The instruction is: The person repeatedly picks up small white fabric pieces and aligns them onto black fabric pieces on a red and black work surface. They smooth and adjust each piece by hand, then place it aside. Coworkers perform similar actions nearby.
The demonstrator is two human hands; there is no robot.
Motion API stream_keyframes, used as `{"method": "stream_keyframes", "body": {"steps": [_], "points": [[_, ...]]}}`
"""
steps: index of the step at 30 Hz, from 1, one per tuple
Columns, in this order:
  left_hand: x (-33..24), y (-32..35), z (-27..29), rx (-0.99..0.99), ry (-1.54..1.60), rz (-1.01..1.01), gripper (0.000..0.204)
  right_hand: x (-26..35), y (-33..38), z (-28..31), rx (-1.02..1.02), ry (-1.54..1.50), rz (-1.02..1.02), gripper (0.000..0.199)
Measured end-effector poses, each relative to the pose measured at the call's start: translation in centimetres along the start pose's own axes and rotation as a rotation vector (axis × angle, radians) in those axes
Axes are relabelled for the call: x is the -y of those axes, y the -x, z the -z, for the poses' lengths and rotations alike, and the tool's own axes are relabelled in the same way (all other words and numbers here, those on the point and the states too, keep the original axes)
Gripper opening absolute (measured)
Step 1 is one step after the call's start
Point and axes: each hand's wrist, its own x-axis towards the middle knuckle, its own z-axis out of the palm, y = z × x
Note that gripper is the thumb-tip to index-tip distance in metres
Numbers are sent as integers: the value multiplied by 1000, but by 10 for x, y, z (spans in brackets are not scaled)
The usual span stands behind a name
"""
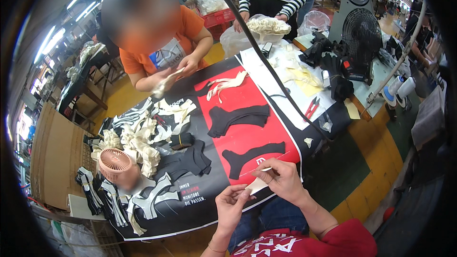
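Over the near edge of the table I hold a small cream fabric piece point(257, 185) between both hands. My left hand point(231, 205) pinches its left end, and my right hand point(284, 180) grips the upper right end. Just beyond my hands, a single black cut fabric piece point(251, 156) lies flat on the red part of the printed table cover point(285, 135). Farther up the red area rests a stack of black fabric pieces point(240, 118). Cream fabric strips point(227, 84) lie beyond that stack.
A heap of cream fabric pieces point(143, 145) covers the left side, with a pink fan point(115, 163) beside it. Red-handled snips point(312, 108) lie on white paper at right. A dark cable point(271, 69) slants across the table. Across stands a co-worker in orange point(138, 64), handling cream fabric.
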Motion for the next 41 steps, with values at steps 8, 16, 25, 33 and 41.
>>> {"method": "stream_keyframes", "body": {"steps": [8,16,25,33,41], "points": [[4,-1,6,164,24,71,21,-7,7,2,-51,-42,-52,20],[1,3,4,117,33,77,17,-6,14,-2,-96,16,-81,19],[2,4,7,97,20,85,13,-9,13,-10,-75,50,-32,23],[-11,-3,-2,51,-69,-6,14,0,8,-9,-147,346,30,57],[-3,5,0,34,-156,-94,15,4,42,-6,-183,166,42,33]]}}
